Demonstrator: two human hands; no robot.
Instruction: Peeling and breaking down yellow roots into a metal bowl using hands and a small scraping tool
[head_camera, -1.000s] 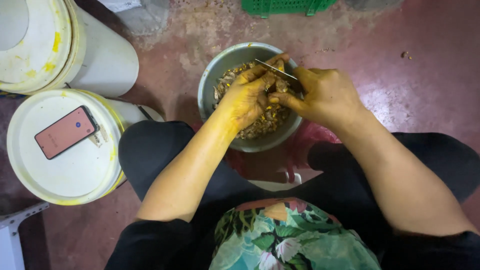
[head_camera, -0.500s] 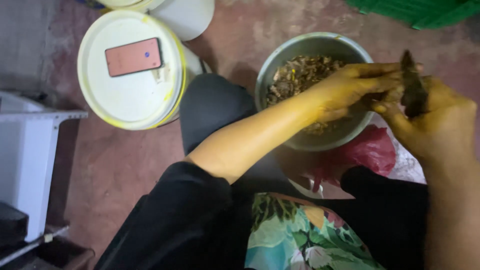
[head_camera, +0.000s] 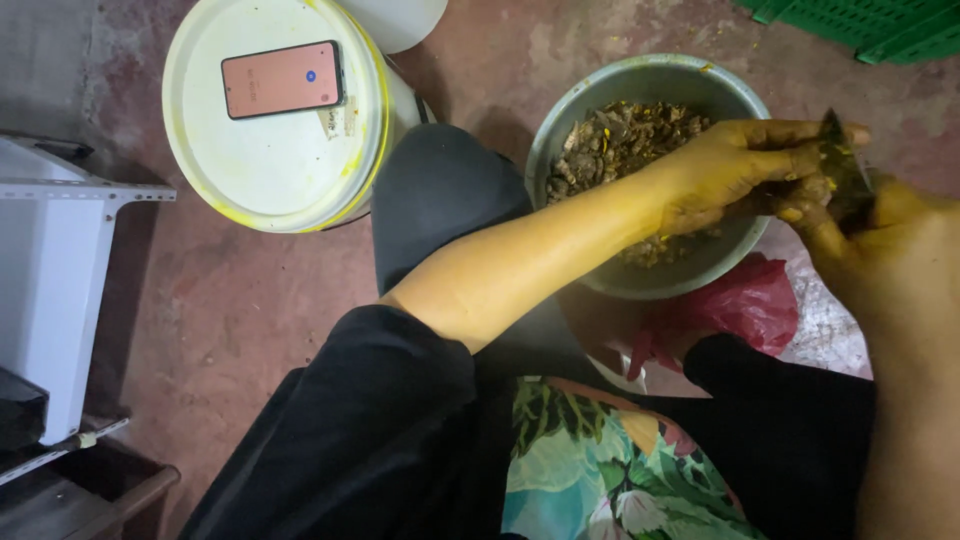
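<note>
- Head view, looking straight down at someone sitting low on the floor (head_camera: 250, 320), knees apart, with a metal bowl (head_camera: 560, 130) between them.
- Left hand (head_camera: 740, 170) reaches across over the bowl, stained yellow, its grip closed narrow around a small brownish root piece (head_camera: 800, 195), pinched at the fingertips. Looks held that way so scraps drop straight into the bowl underneath.
- Right hand (head_camera: 890, 250) sits just right of the left grip, touching it. Its grip is wrapped around a small knife (head_camera: 838, 150), dark blade poking up between both hands. Blade seems to be against the piece, though the contact spot is hidden by fingers.
- The bowl is full of brown peelings and bits (head_camera: 620, 135), right below and left of the left grip.
- Just below the hands, tucked by the bowl, a red plastic bag (head_camera: 740, 305).
- Well off to the left of the grips, a white bucket (head_camera: 270, 170) with a lid on, and a pink phone (head_camera: 282, 79) lying flat on it, probably parked there to stay clean.
- Green crate (head_camera: 860, 25) at the top right corner, white metal frame (head_camera: 60, 260) at far left.
</note>
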